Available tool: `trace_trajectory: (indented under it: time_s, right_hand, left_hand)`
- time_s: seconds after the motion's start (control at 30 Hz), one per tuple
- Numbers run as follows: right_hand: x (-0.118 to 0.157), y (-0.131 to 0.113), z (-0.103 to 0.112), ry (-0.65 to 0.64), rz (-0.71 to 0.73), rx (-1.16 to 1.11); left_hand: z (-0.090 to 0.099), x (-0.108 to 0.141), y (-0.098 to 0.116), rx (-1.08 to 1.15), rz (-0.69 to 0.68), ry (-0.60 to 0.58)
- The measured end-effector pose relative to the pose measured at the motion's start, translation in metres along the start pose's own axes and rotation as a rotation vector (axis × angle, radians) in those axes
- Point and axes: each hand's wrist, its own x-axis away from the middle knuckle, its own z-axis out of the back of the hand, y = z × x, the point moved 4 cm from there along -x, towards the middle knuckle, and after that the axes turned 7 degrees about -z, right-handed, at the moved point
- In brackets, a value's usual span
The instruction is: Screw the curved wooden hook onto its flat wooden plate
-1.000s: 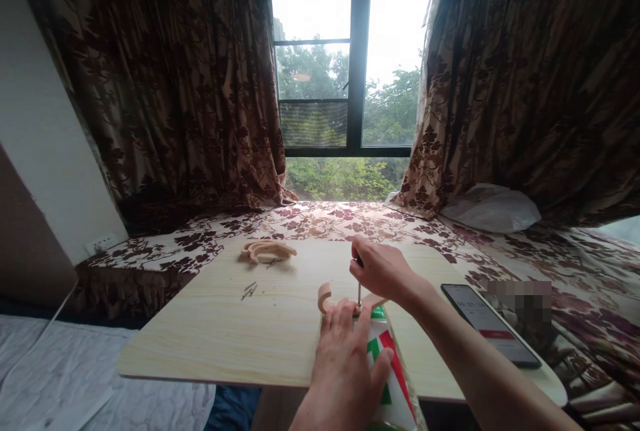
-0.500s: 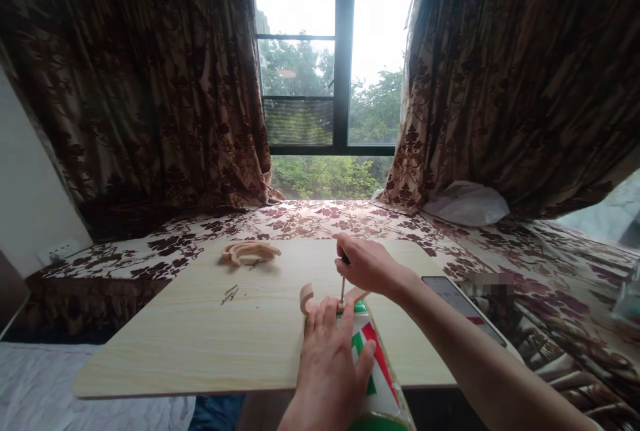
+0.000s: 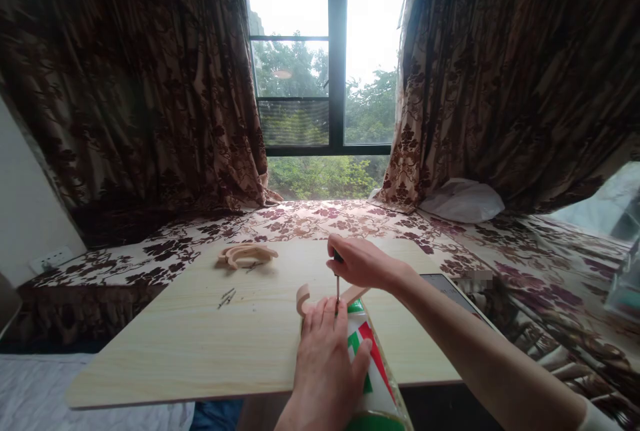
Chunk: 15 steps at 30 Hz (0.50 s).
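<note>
Several thin screws (image 3: 227, 298), too small to count, lie near at least two overlapping curved wooden pieces (image 3: 231, 258). The left hand (image 3: 327, 351), flat with fingers extended, covers the middle of another curved wooden piece (image 3: 302, 299) and part of one plastic packet (image 3: 381, 388), cut off below. The right hand (image 3: 357, 261) grips one upright screwdriver (image 3: 338, 288), tip hidden, left of one smartphone (image 3: 449, 288), forearm-covered.

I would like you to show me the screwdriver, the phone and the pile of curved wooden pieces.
Screwdriver (image 3: 338, 286): head view, on its metal shaft.
Phone (image 3: 453, 292): head view, on the uncovered part of its screen.
Curved wooden pieces (image 3: 253, 248): head view, on the pile's upper edge.
</note>
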Motion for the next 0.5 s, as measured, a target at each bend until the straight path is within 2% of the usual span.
trace_trajectory:
  time_s: [0.2,0.37,0.5]
  right_hand:
    - [-0.0076,0.0122,-0.0013,-0.008,-0.004,-0.035]
    - [-0.0069,0.009,0.0038,-0.06,0.037,-0.03]
    - [-0.0086,0.0092,0.0025,-0.055,-0.008,-0.004]
  left_hand:
    - [-0.001,-0.0004,-0.0018,0.001,-0.004,-0.008]
    - [0.0002,-0.001,-0.0004,0.014,0.02,-0.034]
    - [0.0008,-0.0021,0.0003,0.011,0.01,-0.037]
